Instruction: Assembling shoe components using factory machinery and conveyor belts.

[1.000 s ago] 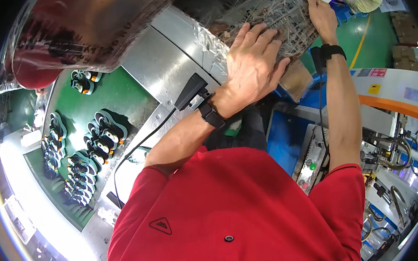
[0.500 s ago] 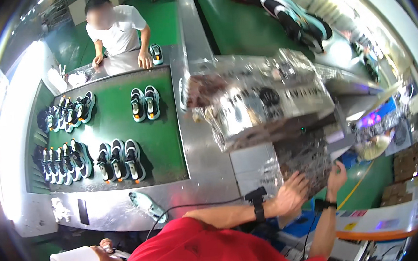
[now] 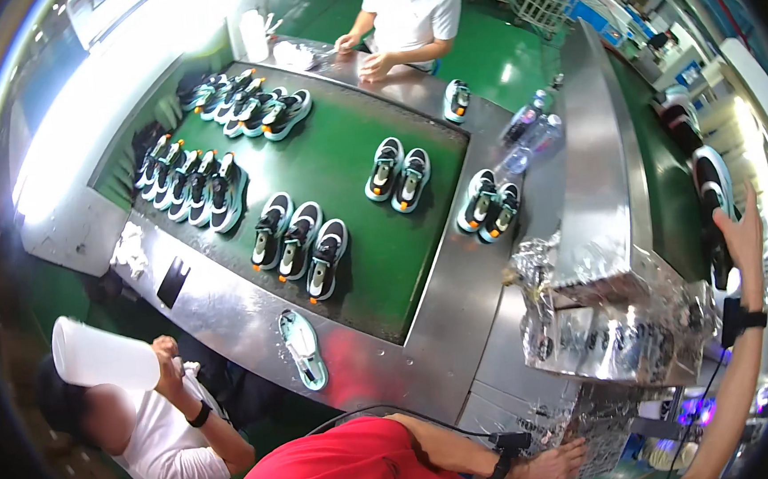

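My right hand (image 3: 742,237) is raised at the far right, thumb and fingers apart, beside a black-and-white sneaker (image 3: 711,172) on the raised green conveyor; whether it touches the shoe I cannot tell. More dark shoes lie on that belt, one behind it and one partly hidden nearer my wrist. Low in the view, my left hand (image 3: 551,466) rests with fingers stretched out at the foil-covered surface (image 3: 597,420) below the machine's end. Crinkled silver foil (image 3: 623,343) wraps the end of the conveyor housing between my hands. Both wrists wear black straps with small devices and a cable.
A green belt (image 3: 369,276) carries rows of black, white and mint sneakers. A sneaker pair (image 3: 488,205) and plastic bottles (image 3: 532,131) stand on its metal edge; a mint sole (image 3: 303,350) lies near me. One co-worker (image 3: 409,24) stands opposite; another, left, lifts a white container (image 3: 105,355).
My right hand has left the foil-covered surface and risen to the sneakers on the raised conveyor. My view has turned right. The co-worker at left has raised the white container.
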